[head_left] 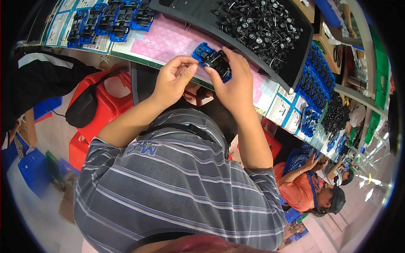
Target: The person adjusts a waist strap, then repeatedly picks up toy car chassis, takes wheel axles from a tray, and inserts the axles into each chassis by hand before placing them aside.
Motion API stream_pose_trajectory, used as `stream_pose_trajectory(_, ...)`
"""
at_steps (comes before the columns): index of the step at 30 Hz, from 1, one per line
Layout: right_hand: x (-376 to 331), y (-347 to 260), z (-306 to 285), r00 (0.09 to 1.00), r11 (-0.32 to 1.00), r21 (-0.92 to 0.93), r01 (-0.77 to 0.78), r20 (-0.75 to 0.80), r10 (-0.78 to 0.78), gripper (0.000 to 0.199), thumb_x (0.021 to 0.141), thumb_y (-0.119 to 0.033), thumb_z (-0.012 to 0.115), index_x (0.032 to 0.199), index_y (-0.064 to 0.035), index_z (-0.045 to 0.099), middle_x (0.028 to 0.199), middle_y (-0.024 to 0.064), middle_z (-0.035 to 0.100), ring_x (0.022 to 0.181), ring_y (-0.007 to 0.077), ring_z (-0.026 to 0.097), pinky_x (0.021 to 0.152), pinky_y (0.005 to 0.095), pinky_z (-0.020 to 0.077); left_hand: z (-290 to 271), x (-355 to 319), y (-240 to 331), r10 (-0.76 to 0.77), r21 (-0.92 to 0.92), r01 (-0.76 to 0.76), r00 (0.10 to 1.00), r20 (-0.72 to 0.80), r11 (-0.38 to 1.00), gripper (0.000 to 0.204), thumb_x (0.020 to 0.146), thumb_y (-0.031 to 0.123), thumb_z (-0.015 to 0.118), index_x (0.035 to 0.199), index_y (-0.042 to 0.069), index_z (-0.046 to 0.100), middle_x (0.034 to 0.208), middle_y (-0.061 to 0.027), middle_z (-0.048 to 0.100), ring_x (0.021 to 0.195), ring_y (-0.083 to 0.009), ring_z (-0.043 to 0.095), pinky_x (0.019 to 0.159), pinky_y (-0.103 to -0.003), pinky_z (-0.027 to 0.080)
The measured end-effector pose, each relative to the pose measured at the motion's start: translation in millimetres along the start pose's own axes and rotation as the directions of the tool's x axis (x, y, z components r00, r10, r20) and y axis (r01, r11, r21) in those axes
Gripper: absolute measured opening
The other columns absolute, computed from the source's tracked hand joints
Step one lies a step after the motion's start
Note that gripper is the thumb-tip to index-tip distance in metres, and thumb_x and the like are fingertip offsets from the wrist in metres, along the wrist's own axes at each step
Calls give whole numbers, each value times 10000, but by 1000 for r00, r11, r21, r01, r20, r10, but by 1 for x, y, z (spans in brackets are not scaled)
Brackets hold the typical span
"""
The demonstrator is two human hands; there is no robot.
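Over the pink bubble-wrap mat (158, 40) I hold a blue toy car (213, 59) with its black underside turned up. My right hand (234, 78) wraps round its right side, thumb on the near edge and fingers along the far one. At the car's left end is my left hand (175, 78), thumb and forefinger brought close together near the body. Whether a small part sits between those fingertips is too small to tell. Wheels show on the car by my right fingers.
A large black tray (198, 25) of wheel-and-axle sets (257, 29) stands just beyond my hands. Several upturned blue cars (122, 21) line the table at the left. More blue cars (314, 71) lie at the right, where a co-worker in orange (297, 189) sits. A red stool (101, 101) is at lower left.
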State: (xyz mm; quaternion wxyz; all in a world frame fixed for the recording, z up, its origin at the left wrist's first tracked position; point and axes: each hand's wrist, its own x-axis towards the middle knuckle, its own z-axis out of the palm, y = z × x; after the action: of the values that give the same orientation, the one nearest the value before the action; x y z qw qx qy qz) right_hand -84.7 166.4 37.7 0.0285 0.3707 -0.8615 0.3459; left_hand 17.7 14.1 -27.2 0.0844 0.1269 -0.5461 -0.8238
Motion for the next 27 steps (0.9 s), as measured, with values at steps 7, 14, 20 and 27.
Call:
stream_pose_trajectory(7,14,0,22,996,989,-148,30,87,-17,559,772,-165,785,1234,61,568,1153,229,620,1049,401,583,924,461,473,-5,5,-12,-10,-7,9,991,-131,1000,220,975,116,639,1162,5,606,961,13,577,770,-5,490,674,-170,391)
stream_pose_trajectory(14,-7,5,-3,995,997,-72,-35,88,41,708,732,-236,836,1303,45,525,1243,226,573,1142,410,549,967,472,455,-3,7,-8,-30,63,38,991,-134,997,457,948,107,666,1344,1,466,1112,-68,553,691,-32,539,582,-193,434)
stream_pose_trajectory(20,-34,28,-2,966,974,-50,-219,130,224,717,720,-180,844,1314,49,515,1204,234,591,1105,409,580,945,454,480,-1,18,-10,18,269,0,998,-65,963,470,948,113,666,1355,-3,460,1123,-85,568,661,-49,557,548,-203,447)
stream_pose_trajectory(27,-36,28,-1,968,969,19,-245,67,244,618,713,-130,842,1242,43,574,1096,219,650,1002,389,644,886,426,522,-1,24,-7,-19,312,37,998,-59,949,426,933,154,694,1281,-19,520,1010,-71,625,618,-49,567,543,-209,453)
